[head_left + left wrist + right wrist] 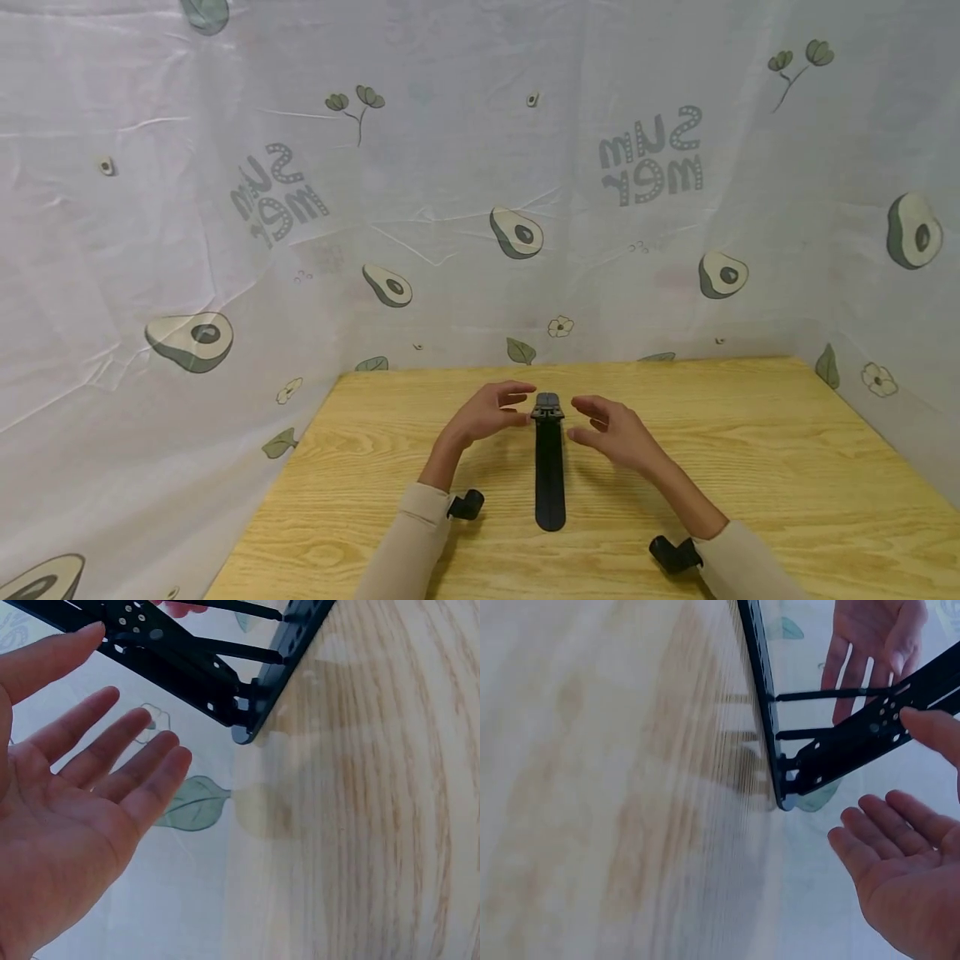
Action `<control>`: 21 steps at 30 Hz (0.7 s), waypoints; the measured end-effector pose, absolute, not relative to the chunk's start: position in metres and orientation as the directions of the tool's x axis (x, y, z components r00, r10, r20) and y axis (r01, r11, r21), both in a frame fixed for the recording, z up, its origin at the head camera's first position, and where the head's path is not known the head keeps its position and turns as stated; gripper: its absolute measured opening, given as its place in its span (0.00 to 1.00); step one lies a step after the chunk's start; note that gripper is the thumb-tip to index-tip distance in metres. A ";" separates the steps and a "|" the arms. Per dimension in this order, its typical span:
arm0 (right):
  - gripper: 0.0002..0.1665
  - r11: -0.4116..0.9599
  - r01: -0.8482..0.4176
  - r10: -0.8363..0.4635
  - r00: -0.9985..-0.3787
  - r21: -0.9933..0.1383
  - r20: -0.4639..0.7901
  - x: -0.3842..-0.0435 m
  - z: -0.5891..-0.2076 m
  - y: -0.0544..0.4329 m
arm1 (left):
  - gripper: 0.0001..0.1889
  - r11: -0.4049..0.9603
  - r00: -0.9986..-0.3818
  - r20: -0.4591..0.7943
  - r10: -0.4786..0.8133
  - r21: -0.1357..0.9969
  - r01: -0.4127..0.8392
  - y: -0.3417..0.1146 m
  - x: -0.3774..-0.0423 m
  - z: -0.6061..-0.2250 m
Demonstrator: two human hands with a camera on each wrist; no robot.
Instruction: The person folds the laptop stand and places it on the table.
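Observation:
A black folding stand [550, 475] rests on the wooden table, its long flat base running toward me. In the left wrist view, the stand [180, 656] has a slanted, perforated upper plate joined to the base by thin struts. My left hand [487, 414] is beside its left side, fingers spread and slightly bent; whether the thumb touches the plate I cannot tell. On the other side is my right hand [618, 429], palm facing the stand, fingers loosely extended. In the right wrist view, its thumb overlaps the edge of the stand [847, 754]. Neither hand grips anything.
The wooden table [337, 500] meets a whitish curtain [450, 167] printed with avocados, leaves and flowers at its back and sides. Small black wrist devices sit on the left sleeve [423, 508] and right sleeve [731, 554].

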State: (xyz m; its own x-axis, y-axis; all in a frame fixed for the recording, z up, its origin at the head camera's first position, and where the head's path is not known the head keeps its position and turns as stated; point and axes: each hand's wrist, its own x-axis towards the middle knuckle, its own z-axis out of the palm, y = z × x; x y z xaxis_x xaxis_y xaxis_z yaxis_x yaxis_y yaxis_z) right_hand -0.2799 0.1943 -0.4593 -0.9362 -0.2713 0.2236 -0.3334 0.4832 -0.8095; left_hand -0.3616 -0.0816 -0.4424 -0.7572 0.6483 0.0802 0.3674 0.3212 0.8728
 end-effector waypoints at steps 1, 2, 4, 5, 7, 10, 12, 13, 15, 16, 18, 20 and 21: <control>0.38 0.478 -0.332 -0.271 -0.936 -0.813 0.223 -0.283 -0.460 0.195 | 0.30 0.313 -0.750 0.083 0.656 0.875 0.370 -0.081 -0.362 -0.443; 0.38 0.477 -0.337 -0.276 -0.934 -0.812 0.225 -0.285 -0.460 0.195 | 0.31 0.302 -0.741 0.088 0.666 0.876 0.376 -0.081 -0.362 -0.443; 0.40 0.477 -0.339 -0.285 -0.933 -0.811 0.222 -0.289 -0.459 0.195 | 0.33 0.284 -0.724 0.101 0.682 0.876 0.389 -0.081 -0.363 -0.443; 0.40 0.479 -0.337 -0.287 -0.933 -0.811 0.218 -0.292 -0.458 0.194 | 0.33 0.277 -0.718 0.106 0.688 0.876 0.395 -0.081 -0.363 -0.443; 0.41 0.490 -0.335 -0.292 -0.933 -0.805 0.211 -0.296 -0.457 0.193 | 0.34 0.268 -0.707 0.113 0.698 0.875 0.404 -0.080 -0.364 -0.444; 0.43 0.496 -0.331 -0.303 -0.932 -0.802 0.197 -0.301 -0.457 0.191 | 0.34 0.258 -0.703 0.115 0.702 0.879 0.401 -0.079 -0.365 -0.448; 0.44 0.495 -0.322 -0.309 -0.933 -0.807 0.183 -0.305 -0.457 0.189 | 0.34 0.261 -0.705 0.110 0.700 0.880 0.397 -0.078 -0.366 -0.450; 0.44 0.495 -0.319 -0.314 -0.933 -0.808 0.175 -0.306 -0.457 0.189 | 0.34 0.265 -0.709 0.106 0.698 0.881 0.392 -0.078 -0.366 -0.451; 0.45 0.493 -0.308 -0.325 -0.933 -0.814 0.156 -0.309 -0.457 0.188 | 0.35 0.273 -0.716 0.098 0.691 0.882 0.384 -0.077 -0.366 -0.453; 0.45 0.491 -0.300 -0.327 -0.934 -0.818 0.146 -0.311 -0.457 0.187 | 0.35 0.279 -0.719 0.093 0.689 0.881 0.382 -0.077 -0.366 -0.453; 0.46 0.487 -0.289 -0.334 -0.934 -0.824 0.130 -0.313 -0.458 0.186 | 0.35 0.284 -0.720 0.089 0.688 0.880 0.380 -0.076 -0.367 -0.454; 0.47 0.480 -0.282 -0.340 -0.933 -0.831 0.121 -0.315 -0.458 0.185 | 0.35 0.284 -0.719 0.091 0.689 0.879 0.383 -0.075 -0.367 -0.454; 0.47 0.472 -0.277 -0.339 -0.933 -0.837 0.118 -0.316 -0.458 0.185 | 0.34 0.282 -0.718 0.093 0.690 0.879 0.385 -0.075 -0.367 -0.454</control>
